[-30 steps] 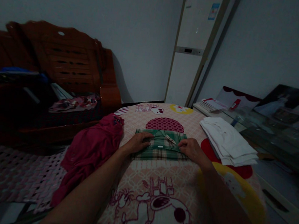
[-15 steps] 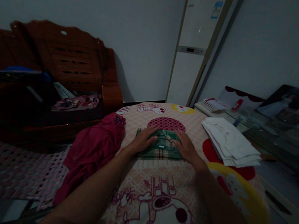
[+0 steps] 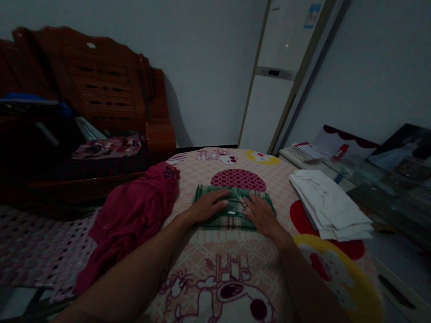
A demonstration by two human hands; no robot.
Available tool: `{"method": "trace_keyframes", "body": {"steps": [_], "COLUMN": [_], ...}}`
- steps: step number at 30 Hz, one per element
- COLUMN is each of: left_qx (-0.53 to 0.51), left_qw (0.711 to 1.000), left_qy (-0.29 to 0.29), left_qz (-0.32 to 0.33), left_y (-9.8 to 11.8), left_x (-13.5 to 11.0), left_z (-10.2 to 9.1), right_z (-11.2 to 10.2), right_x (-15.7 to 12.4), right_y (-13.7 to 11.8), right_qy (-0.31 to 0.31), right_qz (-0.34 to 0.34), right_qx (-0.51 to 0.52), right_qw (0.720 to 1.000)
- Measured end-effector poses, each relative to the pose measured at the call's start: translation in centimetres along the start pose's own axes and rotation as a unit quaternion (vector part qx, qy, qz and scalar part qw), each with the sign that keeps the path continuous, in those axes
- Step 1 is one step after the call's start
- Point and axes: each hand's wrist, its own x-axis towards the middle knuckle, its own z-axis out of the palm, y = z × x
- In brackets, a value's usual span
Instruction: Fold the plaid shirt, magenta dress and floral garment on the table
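At far left, a pink woven seat (image 3: pixel 33 240) stands in front of a carved wooden bench (image 3: pixel 92 87), where a patterned cloth (image 3: pixel 109 146) lies rumpled in dim light. A magenta garment (image 3: pixel 137 204) is bunched along the left edge of the cartoon-printed table (image 3: pixel 193 246). Our left hand (image 3: pixel 208 206) lies palm down across the left half of a green plaid cloth (image 3: pixel 232 222), fingers stretched out and thumb apart, with nothing gripped. The plaid cloth, folded into a flat oblong, rests roughly midway between the table's left and right edges, a dotted round print showing between it and the far edge. A small white label (image 3: pixel 232 213) shows between our hands. Our right hand (image 3: pixel 261 215) lies flat on the cloth's right half, fingers spread, likewise clasping nothing; the two hands are near each other but apart. Past the far edge, we see a tall white unit (image 3: pixel 269 108) with a small dark display. Papers (image 3: pixel 303 153) are stacked beyond the table's far right side, and a folded white cloth (image 3: pixel 328 204) lies at its right edge, partly over a red print. At far right, a dark picture (image 3: pixel 411 146) leans at a tilt.
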Motion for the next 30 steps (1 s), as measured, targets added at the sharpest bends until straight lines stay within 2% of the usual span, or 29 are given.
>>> {"method": "trace_keyframes", "body": {"steps": [4, 7, 10, 13, 16, 20, 23, 25, 28, 30], "left_qx": [-0.009, 0.028, 0.088, 0.179, 0.229, 0.244, 0.261, 0.269, 0.280, 0.287], "left_qw": [0.987, 0.967, 0.959, 0.954, 0.944, 0.936, 0.929, 0.928, 0.925, 0.922], "left_qy": [0.151, 0.205, 0.178, 0.113, 0.109, 0.134, 0.124, 0.118, 0.107, 0.097], "left_qz": [-0.062, -0.148, -0.202, -0.211, -0.212, -0.217, -0.229, -0.229, -0.233, -0.239], "left_y": [-1.4, -3.2, -4.7, -5.3, -5.5, -5.8, -6.0, -6.0, -5.7, -5.5], "left_x": [-0.1, -0.2, -0.2, -0.3, -0.3, -0.2, 0.0, 0.2, 0.4, 0.5], "left_z": [-1.6, -2.4, -2.4, -1.8, -1.4, -1.9, -2.3, -2.3, -2.1, -2.1], "right_z": [0.0, 0.0, 0.2, 0.5, 0.5, -0.2, -0.7, -0.7, 0.1, 0.7], "right_x": [-0.1, -0.1, -0.1, -0.1, 0.0, 0.2, 0.2, 0.0, -0.3, -0.4], "right_y": [0.1, 0.2, 0.3, 0.3, 0.3, 0.9, 1.9, 2.5, 3.0, 3.2], "right_qy": [0.006, 0.012, 0.018, 0.021, 0.042, 0.158, 0.237, 0.232, 0.157, 0.129], "right_qz": [-0.006, -0.009, -0.009, -0.009, -0.005, 0.033, 0.093, 0.125, 0.125, 0.126], "right_qx": [0.004, 0.009, 0.012, 0.018, 0.055, 0.128, 0.132, 0.106, 0.052, 0.029], "right_qw": [1.000, 1.000, 1.000, 1.000, 0.998, 0.979, 0.958, 0.959, 0.978, 0.983]}}
